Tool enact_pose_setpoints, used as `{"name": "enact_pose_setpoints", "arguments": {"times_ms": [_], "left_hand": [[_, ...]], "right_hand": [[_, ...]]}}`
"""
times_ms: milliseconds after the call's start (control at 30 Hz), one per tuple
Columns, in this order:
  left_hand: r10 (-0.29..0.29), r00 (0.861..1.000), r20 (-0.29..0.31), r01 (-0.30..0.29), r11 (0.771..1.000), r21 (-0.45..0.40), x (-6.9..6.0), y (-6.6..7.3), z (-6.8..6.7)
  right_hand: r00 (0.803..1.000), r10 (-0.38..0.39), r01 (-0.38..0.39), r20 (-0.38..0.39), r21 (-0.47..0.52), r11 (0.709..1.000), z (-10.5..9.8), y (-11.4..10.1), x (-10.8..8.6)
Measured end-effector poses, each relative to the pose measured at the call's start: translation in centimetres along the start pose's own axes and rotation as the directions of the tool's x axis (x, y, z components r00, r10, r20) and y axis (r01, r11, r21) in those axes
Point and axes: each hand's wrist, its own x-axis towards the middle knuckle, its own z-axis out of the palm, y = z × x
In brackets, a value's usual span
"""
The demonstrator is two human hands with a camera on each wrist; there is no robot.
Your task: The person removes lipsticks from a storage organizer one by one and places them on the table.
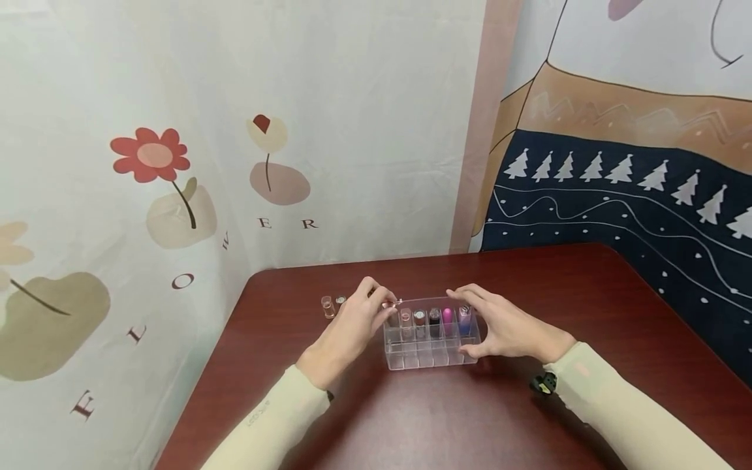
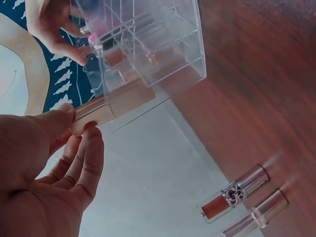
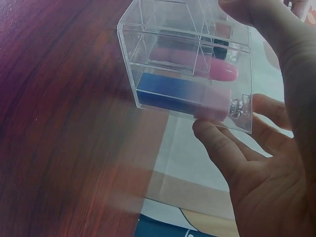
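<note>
A clear plastic lipstick organizer (image 1: 431, 356) stands on the table, its back row holding several tubes. Among these are a pink one (image 1: 448, 320) and a blue-and-lilac one (image 3: 177, 96) in the rightmost slot. My left hand (image 1: 352, 320) pinches a gold lipstick tube (image 2: 96, 113) between thumb and fingers. The lower part of that tube is inside the leftmost back compartment. With my right hand (image 1: 505, 323) I hold the organizer's right end, thumb toward the front and fingers along the side and back. The front row's compartments show bare walls.
Two lip gloss tubes stand on the table left of the organizer: a clear one (image 1: 328, 307) and one with a reddish-brown lower part (image 2: 217, 206), partly behind my left hand in the head view. The dark red table (image 1: 411, 424) meets printed curtains (image 1: 376, 163) behind.
</note>
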Motion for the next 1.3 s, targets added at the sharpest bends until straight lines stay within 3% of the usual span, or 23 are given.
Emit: {"name": "enact_pose_setpoints", "arguments": {"times_ms": [233,467,767,1033,1300], "left_hand": [[0.019,1.000,-0.024,-0.019,1.000,-0.012,0.0,0.2,-0.9],[0.080,0.994,-0.079,-0.080,0.997,0.001,-0.3,0.2,-1.4],[0.138,0.968,-0.209,-0.152,0.987,-0.054,-1.2,0.1,-3.1],[0.107,0.966,-0.235,-0.108,0.994,0.008,-2.3,-0.5,-4.9],[0.053,0.983,-0.177,-0.057,0.998,-0.016,-3.6,-1.4,-5.8]], "right_hand": [[1.000,-0.002,0.002,-0.011,-0.016,1.000,0.1,-0.1,0.1],[1.000,0.031,-0.031,0.001,-0.020,0.999,-0.2,-0.1,-0.2],[1.000,0.009,-0.010,-0.025,-0.027,1.000,-0.1,-0.5,0.0],[0.999,-0.038,0.037,-0.013,-0.043,0.998,0.1,-0.6,0.6],[1.000,-0.004,0.004,0.009,-0.041,0.999,-0.4,-0.7,0.2]]}}
